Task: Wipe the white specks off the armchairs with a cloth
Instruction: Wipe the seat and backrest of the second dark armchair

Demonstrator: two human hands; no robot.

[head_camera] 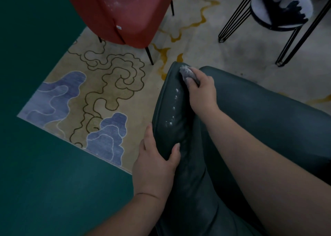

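A dark green leather armchair (259, 114) fills the lower right. Its left arm rest (170, 110) carries a line of white specks (172, 108). My right hand (202, 91) grips a crumpled grey cloth (187, 74) and presses it on the far end of that arm rest. My left hand (157, 158) holds the near part of the arm rest, fingers on its outer side and thumb on top. A red armchair (123, 12) with white specks on its back stands at the top.
A patterned beige and blue rug (93, 96) lies under the chairs, with teal floor (44, 182) to the left. A round side table with black wire legs (286, 21) stands at the top right.
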